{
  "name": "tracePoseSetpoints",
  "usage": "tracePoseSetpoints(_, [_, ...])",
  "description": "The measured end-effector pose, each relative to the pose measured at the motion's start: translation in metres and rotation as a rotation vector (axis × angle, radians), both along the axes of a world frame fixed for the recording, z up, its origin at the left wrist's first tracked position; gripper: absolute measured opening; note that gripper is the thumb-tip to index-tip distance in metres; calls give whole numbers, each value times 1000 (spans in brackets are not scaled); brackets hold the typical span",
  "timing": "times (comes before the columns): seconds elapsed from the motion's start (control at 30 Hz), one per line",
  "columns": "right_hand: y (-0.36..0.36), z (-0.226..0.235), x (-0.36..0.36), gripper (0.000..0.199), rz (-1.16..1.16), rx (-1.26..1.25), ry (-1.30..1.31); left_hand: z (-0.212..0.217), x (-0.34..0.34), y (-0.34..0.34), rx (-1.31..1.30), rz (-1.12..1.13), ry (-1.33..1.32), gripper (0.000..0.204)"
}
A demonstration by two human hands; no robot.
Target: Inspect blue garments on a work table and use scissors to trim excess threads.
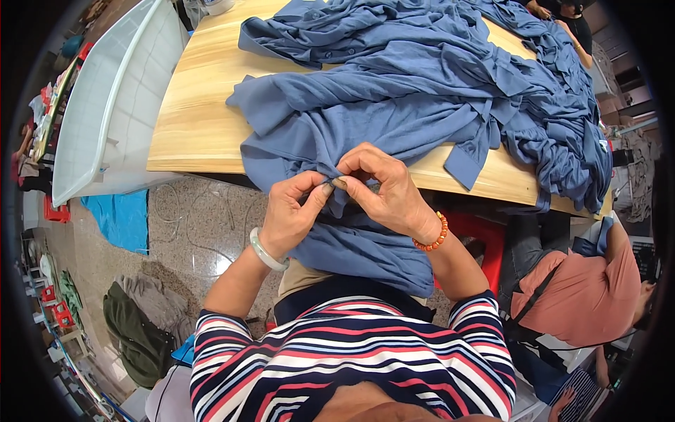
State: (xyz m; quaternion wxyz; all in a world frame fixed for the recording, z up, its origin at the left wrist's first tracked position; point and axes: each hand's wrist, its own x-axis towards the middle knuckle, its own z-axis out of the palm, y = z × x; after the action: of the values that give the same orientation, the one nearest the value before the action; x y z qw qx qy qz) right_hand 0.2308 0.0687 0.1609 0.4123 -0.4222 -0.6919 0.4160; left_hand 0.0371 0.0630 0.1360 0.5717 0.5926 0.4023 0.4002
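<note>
Blue cloth [394, 105] lies heaped over a pale wooden table [197, 119], and one fold of it hangs off the near edge into the person's lap. Both hands meet at that edge. The left hand [290, 211] has its fingers curled in, thumb and forefinger pinched shut on a small bunch of the cloth; a pale green bangle [266, 252] sits on its wrist. The right hand [387, 190] is likewise closed, fingertips nipping the same fold just beside the left thumb, with an orange bead bracelet [434, 238] at its wrist. Whether something small lies between the fingertips cannot be told. Striped sleeves [351, 359] fill the lower frame. At the right sits another person in a salmon shirt [590, 295]. A white tub [105, 105] stands left of the table, above a speckled floor [204, 232].
</note>
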Motion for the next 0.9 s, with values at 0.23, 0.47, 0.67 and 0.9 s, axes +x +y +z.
tracePoseSetpoints(0.23, [-3,-3,6,23,52,194,-152,-1,3,-2,93,3,96,13])
tracePoseSetpoints(0.47, [-9,-1,-2,22,5,467,-257,3,16,0,593,338,80,28])
tracePoseSetpoints(0.67, [-14,-4,-1,17,-47,371,-142,-15,-5,12,243,-40,-144,22])
tracePoseSetpoints(0.9, [-17,-11,6,13,-59,289,-107,0,-4,18,159,-165,-132,14])
